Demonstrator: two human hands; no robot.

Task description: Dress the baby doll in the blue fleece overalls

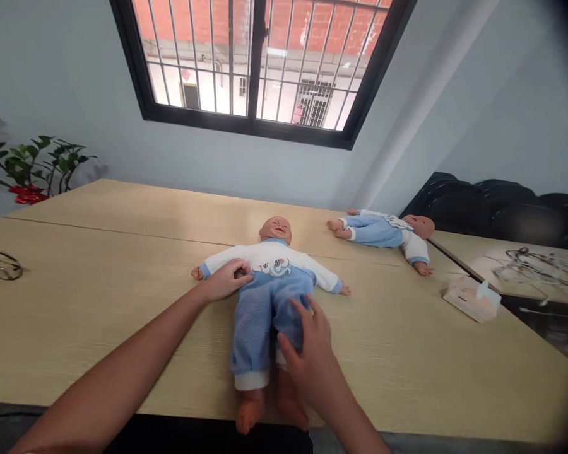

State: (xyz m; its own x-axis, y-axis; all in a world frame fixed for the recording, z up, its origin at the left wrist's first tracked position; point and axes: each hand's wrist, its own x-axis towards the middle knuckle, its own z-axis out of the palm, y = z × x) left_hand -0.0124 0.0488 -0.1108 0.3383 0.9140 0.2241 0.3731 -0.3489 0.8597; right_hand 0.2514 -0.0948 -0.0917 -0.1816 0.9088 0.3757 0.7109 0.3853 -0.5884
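Observation:
A baby doll (277, 268) lies face up on the table, feet towards me, with its arms spread out. It wears a white top with an animal face on the chest and blue trousers (253, 321) with white cuffs. At the doll's waist on the left side, my left hand (224, 280) has its fingers and thumb curled against the clothes, apparently pinching the fabric. My right hand (310, 343) is over the doll's other leg, fingers apart and thumb across the shin, touching the trouser leg without gripping it.
A second doll (378, 228) in similar clothes lies at the back right. Near it are a tissue box (472, 299) and tangled cables (539, 265). Glasses (2, 268) rest at the far left. Black chairs (492, 205), a plant (33, 161) and a barred window surround the table (123, 315).

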